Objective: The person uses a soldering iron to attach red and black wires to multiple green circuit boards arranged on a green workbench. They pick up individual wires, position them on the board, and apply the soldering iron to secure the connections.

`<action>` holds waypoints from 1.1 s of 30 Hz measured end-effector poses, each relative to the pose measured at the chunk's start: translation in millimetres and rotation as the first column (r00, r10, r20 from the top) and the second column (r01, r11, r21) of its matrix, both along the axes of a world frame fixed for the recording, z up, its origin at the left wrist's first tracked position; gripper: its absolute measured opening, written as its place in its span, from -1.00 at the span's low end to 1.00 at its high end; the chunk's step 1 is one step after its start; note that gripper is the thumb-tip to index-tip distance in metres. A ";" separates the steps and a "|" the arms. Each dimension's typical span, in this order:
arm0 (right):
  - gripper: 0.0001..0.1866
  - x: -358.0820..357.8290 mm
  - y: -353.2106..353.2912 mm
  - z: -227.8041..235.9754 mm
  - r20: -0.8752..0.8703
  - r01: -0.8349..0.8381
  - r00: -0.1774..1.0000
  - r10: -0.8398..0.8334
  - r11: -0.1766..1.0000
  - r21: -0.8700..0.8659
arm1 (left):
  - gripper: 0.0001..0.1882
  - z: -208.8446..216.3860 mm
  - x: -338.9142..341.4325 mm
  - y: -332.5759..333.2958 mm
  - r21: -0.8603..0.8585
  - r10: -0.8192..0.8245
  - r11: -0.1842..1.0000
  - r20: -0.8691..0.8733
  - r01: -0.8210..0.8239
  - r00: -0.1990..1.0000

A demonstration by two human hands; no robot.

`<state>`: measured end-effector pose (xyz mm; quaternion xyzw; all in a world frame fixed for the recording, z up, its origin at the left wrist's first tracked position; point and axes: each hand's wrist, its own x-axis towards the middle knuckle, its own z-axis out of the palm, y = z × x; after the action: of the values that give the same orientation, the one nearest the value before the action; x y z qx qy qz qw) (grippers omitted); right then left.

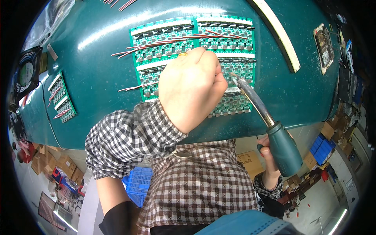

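Two green circuit board panels (243,70) lie side by side on the dark green table, each with rows of small parts and white connector strips. Over them is my left hand (192,86), its fingers closed and pointing down toward the boards. Whatever it pinches is hidden behind the hand. My right hand (269,156) is wrapped round the green handle of a soldering iron (280,141). The iron's tip rests close to the right panel, just right of my left hand. Thin red, black and white wires (150,46) lie across the panels, some sticking out past the left edge.
At the left are a smaller board panel (62,98) and a black fan (27,72). A long pale strip (278,35) curves along the right. Farther right sits a stained small tray (324,49). A blue crate (139,186) stands below the table.
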<state>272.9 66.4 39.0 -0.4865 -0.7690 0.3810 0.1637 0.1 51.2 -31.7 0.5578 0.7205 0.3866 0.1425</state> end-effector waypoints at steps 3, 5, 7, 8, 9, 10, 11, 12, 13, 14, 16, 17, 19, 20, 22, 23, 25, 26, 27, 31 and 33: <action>-0.58 4.4 -2.3 -0.4 -0.040 0.052 0.998 -0.055 0.997 -0.064 | -0.81 0.9 0.2 1.1 0.011 -0.013 1.000 0.002 0.013 1.000; -0.56 5.3 -3.4 -1.1 -0.085 0.093 0.991 -0.104 0.988 -0.121 | -0.81 0.6 -0.3 0.8 0.017 -0.017 1.000 -0.002 0.017 1.000; -0.54 3.5 -4.2 -1.8 -0.139 0.137 0.977 -0.161 0.976 -0.169 | -0.81 -0.5 0.2 0.1 0.005 -0.013 1.000 -0.003 0.013 1.000; -0.54 -0.2 -4.9 -1.4 -0.200 0.187 0.952 -0.230 0.959 -0.214 | -0.81 -0.7 0.4 -0.1 0.000 -0.011 1.000 -0.004 0.011 1.000; -0.54 -6.1 -5.6 -0.6 -0.256 0.232 0.919 -0.300 0.937 -0.262 | -0.81 -0.2 0.3 -0.1 -0.008 -0.013 1.000 -0.001 0.013 1.000; -0.55 -9.3 -5.9 -1.1 -0.310 0.273 0.876 -0.369 0.910 -0.313 | -0.81 1.0 0.0 -0.5 -0.015 -0.015 1.000 0.000 0.015 1.000; -0.55 -6.6 -4.3 -3.6 -0.323 0.262 0.877 -0.357 0.917 -0.301 | -0.81 2.2 -0.2 -0.9 -0.022 -0.018 1.000 0.000 0.018 1.000; -0.54 -1.3 -1.4 -7.1 -0.336 0.252 0.877 -0.344 0.924 -0.289 | -0.81 3.5 -0.4 -1.2 -0.028 -0.017 0.999 0.003 0.017 1.000; -0.54 1.0 1.1 -10.0 -0.347 0.244 0.876 -0.334 0.929 -0.278 | -0.81 4.5 -0.4 -1.0 -0.034 -0.019 0.999 0.007 0.020 1.000; -0.52 -6.4 5.6 -10.0 -0.378 0.240 0.852 -0.362 0.912 -0.332 | -0.81 5.2 -0.5 -0.8 -0.042 -0.021 0.999 0.011 0.021 1.000; -0.51 -4.8 11.8 -16.6 -0.445 0.252 0.790 -0.421 0.885 -0.390 | -0.82 5.8 -0.9 -0.8 -0.059 -0.028 0.998 0.006 0.029 1.000; -0.50 -3.4 14.9 -20.4 -0.476 0.256 0.755 -0.451 0.871 -0.419 | -0.82 6.0 -0.9 -0.8 -0.067 -0.033 0.997 0.003 0.033 0.999; -0.46 -1.2 22.2 -29.9 -0.479 0.230 0.764 -0.434 0.875 -0.426 | -0.82 6.3 -1.3 -1.4 -0.087 -0.038 0.995 0.002 0.038 0.999; -0.46 2.6 25.7 -34.7 -0.513 0.203 0.734 -0.445 0.865 -0.460 | -0.82 6.6 -1.8 -2.2 -0.097 -0.039 0.994 0.002 0.039 0.999; -0.47 10.3 34.6 -43.1 -0.576 0.117 0.689 -0.440 0.852 -0.511 | -0.83 11.1 -4.9 -3.0 -0.140 -0.072 0.987 0.020 0.074 0.997; -0.47 12.0 37.4 -46.2 -0.581 0.121 0.676 -0.453 0.846 -0.519 | -0.83 13.7 -6.3 -3.9 -0.163 -0.089 0.982 0.028 0.092 0.996; -0.46 13.9 40.6 -51.9 -0.591 0.130 0.648 -0.480 0.834 -0.536 | -0.81 17.4 -7.7 -10.2 -0.156 -0.121 0.981 0.004 0.120 0.993; -0.46 14.5 41.7 -54.0 -0.599 0.119 0.632 -0.491 0.826 -0.552 | -0.79 19.2 -7.0 -13.7 -0.153 -0.137 0.979 -0.007 0.134 0.991; -0.45 14.9 42.6 -55.8 -0.607 0.108 0.616 -0.503 0.817 -0.567 | -0.75 20.9 -4.4 -17.2 -0.145 -0.145 0.980 -0.044 0.137 0.988; -0.44 20.8 45.6 -62.8 -0.661 0.051 0.547 -0.514 0.809 -0.586 | -0.55 21.2 3.8 -29.8 -0.131 -0.196 0.976 -0.175 0.175 0.965; -0.43 19.3 45.3 -62.7 -0.664 0.055 0.551 -0.506 0.816 -0.576 | -0.52 20.3 5.5 -30.9 -0.142 -0.213 0.973 -0.249 0.182 0.945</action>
<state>292.1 111.7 -23.7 -0.4104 -0.3981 0.7053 0.4190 5.6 20.3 -11.4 0.6642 0.6948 0.2502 0.1161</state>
